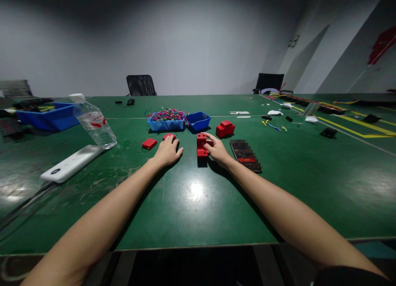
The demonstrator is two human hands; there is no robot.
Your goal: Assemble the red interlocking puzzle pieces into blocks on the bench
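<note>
At the centre of the frame, the right hand [218, 151] has its fingers clamped on a red, blocky, notched piece [202, 145]. The left hand [168, 151], fingers apart, touches a small flat red block [168, 137]. The scratched green table [139, 220] shines; behind is a plain grey wall [198, 43].

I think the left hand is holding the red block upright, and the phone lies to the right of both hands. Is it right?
Not quite: in the head view, the right hand holds the red block upright. The phone does lie to the right of both hands.
</note>
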